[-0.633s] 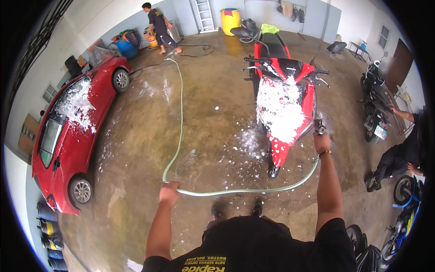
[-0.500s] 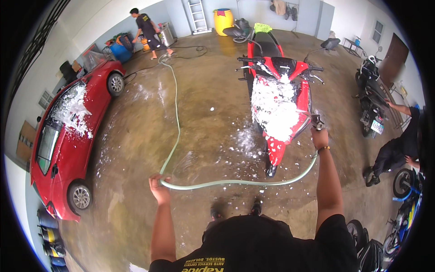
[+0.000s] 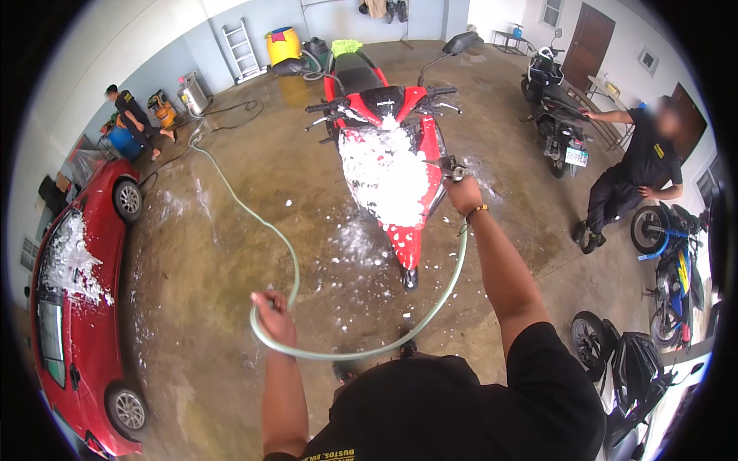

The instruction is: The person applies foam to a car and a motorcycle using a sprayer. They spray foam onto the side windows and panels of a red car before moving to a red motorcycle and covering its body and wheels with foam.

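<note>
A red scooter (image 3: 416, 246) stands in front of me, its front covered in thick white foam (image 3: 384, 180). My right hand (image 3: 464, 194) is closed round a metal spray gun (image 3: 453, 167), held beside the scooter's front panel. From the gun a pale green hose (image 3: 442, 309) hangs in a wide curve across my body to my left hand (image 3: 274, 313). There it bends round the palm, with the fingers curled about it, partly blurred. Beyond that hand the hose runs over the wet floor toward a steel tank (image 3: 192, 96) at the back left.
At the left is a red car (image 3: 96, 338) with foam on its glass. A person (image 3: 642, 154) leans on a parked black motorcycle (image 3: 557, 115) at the right; another person (image 3: 132, 115) walks at the far left. More motorcycles (image 3: 680, 269) stand at the lower right.
My view has swung right, so the scooter sits farther left in it. The hose sags lower between my hands. The far person has walked left toward the blue drum.
</note>
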`<action>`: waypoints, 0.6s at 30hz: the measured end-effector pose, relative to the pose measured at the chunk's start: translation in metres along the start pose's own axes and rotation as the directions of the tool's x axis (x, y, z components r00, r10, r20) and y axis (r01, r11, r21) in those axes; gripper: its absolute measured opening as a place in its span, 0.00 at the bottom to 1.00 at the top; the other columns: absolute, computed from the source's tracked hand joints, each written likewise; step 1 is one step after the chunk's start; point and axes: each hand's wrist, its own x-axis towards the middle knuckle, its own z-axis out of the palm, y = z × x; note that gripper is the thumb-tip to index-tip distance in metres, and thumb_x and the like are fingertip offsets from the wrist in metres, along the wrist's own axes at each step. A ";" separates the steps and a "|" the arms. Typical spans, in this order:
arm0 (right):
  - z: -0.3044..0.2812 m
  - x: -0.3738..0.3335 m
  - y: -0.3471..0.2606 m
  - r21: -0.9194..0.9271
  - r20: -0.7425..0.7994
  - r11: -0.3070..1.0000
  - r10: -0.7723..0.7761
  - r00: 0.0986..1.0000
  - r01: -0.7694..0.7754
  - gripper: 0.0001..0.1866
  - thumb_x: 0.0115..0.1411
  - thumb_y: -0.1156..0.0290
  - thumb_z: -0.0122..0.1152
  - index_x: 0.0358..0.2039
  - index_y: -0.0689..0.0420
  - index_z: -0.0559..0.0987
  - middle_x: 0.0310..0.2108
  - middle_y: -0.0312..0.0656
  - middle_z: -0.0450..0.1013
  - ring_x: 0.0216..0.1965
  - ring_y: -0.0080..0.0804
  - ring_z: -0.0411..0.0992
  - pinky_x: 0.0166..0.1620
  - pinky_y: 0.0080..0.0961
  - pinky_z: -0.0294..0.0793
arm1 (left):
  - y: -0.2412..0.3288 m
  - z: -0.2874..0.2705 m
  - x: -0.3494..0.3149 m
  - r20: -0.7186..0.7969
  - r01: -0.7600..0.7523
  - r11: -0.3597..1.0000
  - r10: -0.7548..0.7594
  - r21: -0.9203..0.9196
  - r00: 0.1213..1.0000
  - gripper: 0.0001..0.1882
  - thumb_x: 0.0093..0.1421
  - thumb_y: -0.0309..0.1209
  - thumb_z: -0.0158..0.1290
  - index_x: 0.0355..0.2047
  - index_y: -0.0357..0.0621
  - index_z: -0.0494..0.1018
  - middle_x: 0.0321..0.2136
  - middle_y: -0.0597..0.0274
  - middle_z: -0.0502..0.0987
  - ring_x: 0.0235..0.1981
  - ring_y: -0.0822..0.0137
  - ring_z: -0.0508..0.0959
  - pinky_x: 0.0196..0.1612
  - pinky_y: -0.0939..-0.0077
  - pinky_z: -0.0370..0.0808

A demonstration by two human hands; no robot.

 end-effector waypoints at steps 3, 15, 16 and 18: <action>-0.002 0.009 0.000 -0.028 -0.061 0.997 -0.068 0.996 0.066 0.20 0.47 0.60 0.59 0.30 0.67 0.77 0.30 0.60 0.74 0.37 0.55 0.73 0.40 0.41 0.73 | 0.023 0.051 0.023 0.107 -0.161 0.908 0.129 0.387 0.986 0.18 0.66 0.42 0.40 0.22 0.46 0.60 0.18 0.68 0.58 0.21 0.75 0.57 0.25 0.78 0.54; -0.016 -0.002 0.025 -0.042 -0.117 0.998 -0.044 0.992 0.040 0.21 0.47 0.58 0.62 0.30 0.66 0.78 0.30 0.60 0.74 0.38 0.55 0.73 0.40 0.41 0.73 | -0.069 0.055 -0.057 0.460 -0.826 0.107 -0.866 0.553 0.195 0.12 0.48 0.36 0.57 0.32 0.45 0.76 0.30 0.51 0.78 0.34 0.52 0.78 0.36 0.61 0.74; -0.018 -0.006 0.034 -0.028 -0.090 0.999 -0.026 0.996 0.024 0.20 0.47 0.58 0.62 0.31 0.65 0.78 0.30 0.60 0.74 0.38 0.56 0.73 0.40 0.41 0.73 | -0.080 0.040 -0.059 0.443 -0.779 0.043 -0.842 0.625 0.308 0.12 0.47 0.36 0.57 0.32 0.46 0.75 0.30 0.50 0.77 0.34 0.50 0.77 0.36 0.60 0.74; -0.022 -0.005 0.050 0.022 -0.083 1.000 -0.007 0.996 0.009 0.19 0.49 0.60 0.61 0.32 0.65 0.77 0.28 0.57 0.75 0.35 0.53 0.74 0.38 0.39 0.72 | -0.089 0.006 -0.059 0.380 -0.649 -0.064 -0.766 0.758 0.519 0.12 0.47 0.36 0.57 0.32 0.47 0.75 0.30 0.48 0.77 0.34 0.48 0.76 0.37 0.57 0.73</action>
